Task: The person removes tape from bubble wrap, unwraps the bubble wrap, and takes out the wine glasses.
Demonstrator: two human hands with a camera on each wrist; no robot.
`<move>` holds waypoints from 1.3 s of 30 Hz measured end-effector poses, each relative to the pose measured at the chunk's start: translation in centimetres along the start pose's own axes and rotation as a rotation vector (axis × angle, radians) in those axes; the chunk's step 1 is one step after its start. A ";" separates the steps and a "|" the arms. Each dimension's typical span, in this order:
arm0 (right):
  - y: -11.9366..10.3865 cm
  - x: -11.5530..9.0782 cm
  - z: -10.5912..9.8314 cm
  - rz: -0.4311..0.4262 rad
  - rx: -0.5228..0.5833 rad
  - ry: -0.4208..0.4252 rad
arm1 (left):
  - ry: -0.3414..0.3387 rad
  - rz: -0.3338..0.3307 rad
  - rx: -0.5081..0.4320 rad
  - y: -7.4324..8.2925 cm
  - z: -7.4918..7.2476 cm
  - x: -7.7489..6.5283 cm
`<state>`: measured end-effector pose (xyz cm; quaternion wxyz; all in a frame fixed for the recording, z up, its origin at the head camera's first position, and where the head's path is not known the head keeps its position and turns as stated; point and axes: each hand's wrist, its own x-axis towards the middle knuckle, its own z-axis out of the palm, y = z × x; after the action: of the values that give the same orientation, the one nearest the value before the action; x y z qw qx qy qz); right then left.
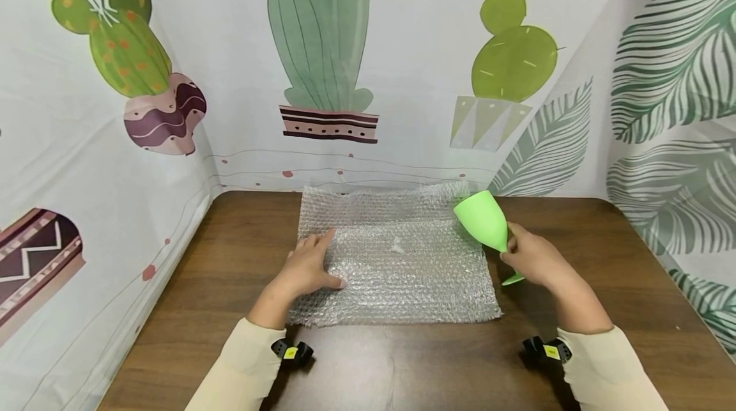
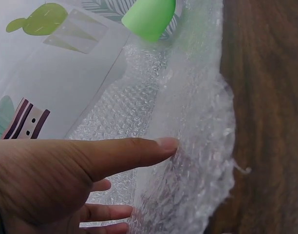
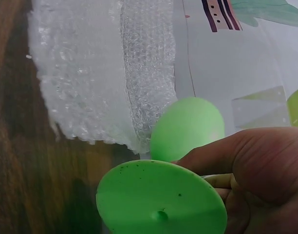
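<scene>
A green goblet (image 1: 484, 219) is tilted at the right of the bubble wrap, its bowl leaning up and left over the sheet's corner. My right hand (image 1: 533, 256) pinches it by the stem. The round foot (image 3: 161, 197) faces the right wrist camera, with the bowl (image 3: 188, 129) behind it. The clear bubble wrap (image 1: 402, 270) lies spread on the table, with a fold line across its upper part. On the sheet's left side rests my left hand (image 1: 307, 265), fingers spread, thumb (image 2: 139, 152) stretched across the plastic.
The brown wooden table (image 1: 581, 257) has rounded back corners. Behind it hangs a white cloth (image 1: 414, 66) printed with cacti and leaves, which also covers the sides. The bubble wrap's back edge reaches up against this cloth.
</scene>
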<state>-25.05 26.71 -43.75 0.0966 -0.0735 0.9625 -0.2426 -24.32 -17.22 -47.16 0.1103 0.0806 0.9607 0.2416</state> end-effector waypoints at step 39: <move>1.9 1.4 1.3 0.037 0.254 0.409 | -0.068 0.017 0.041 0.1 -1.0 -0.9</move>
<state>-26.33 27.56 -46.00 -0.0872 0.0074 0.9250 -0.3698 -23.69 -17.76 -46.13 0.1393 0.0994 0.9604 0.2197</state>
